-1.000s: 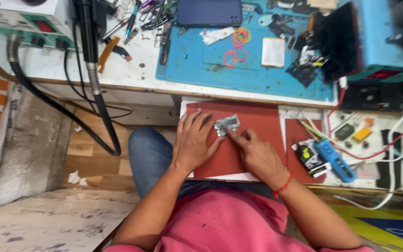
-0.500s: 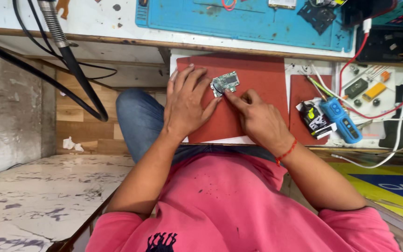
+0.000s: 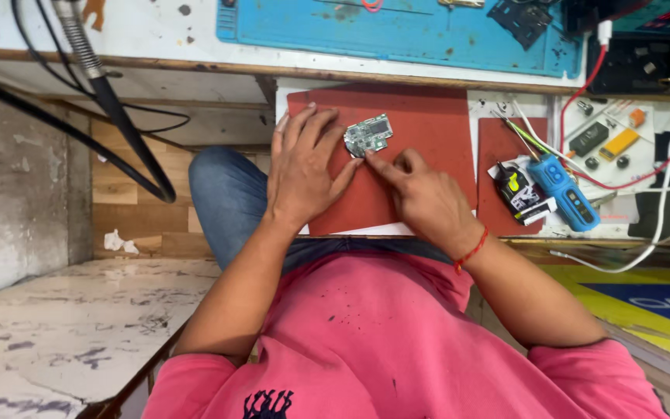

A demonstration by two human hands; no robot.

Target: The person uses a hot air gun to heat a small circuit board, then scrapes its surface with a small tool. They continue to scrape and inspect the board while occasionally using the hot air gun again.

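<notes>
A small green circuit board [image 3: 368, 135] lies on a red mat [image 3: 428, 132]. My left hand [image 3: 304, 167] rests flat on the mat just left of the board, fingers spread, fingertips touching the board's left edge. My right hand [image 3: 422, 198] is below and right of the board, its index finger stretched out with the tip against the board's lower edge and the other fingers curled. Neither hand grips anything.
A blue handheld tool [image 3: 564, 188] and a black-and-yellow packet [image 3: 523, 195] lie right of the red mat. A blue work mat [image 3: 397, 35] covers the bench above. Red and white cables [image 3: 645, 178] run at the right. Black hoses [image 3: 110, 109] hang at the left.
The view has tilted down, so the bench moved up in frame and more pink shirt shows. Both hands stay at the board; the right index finger still touches it.
</notes>
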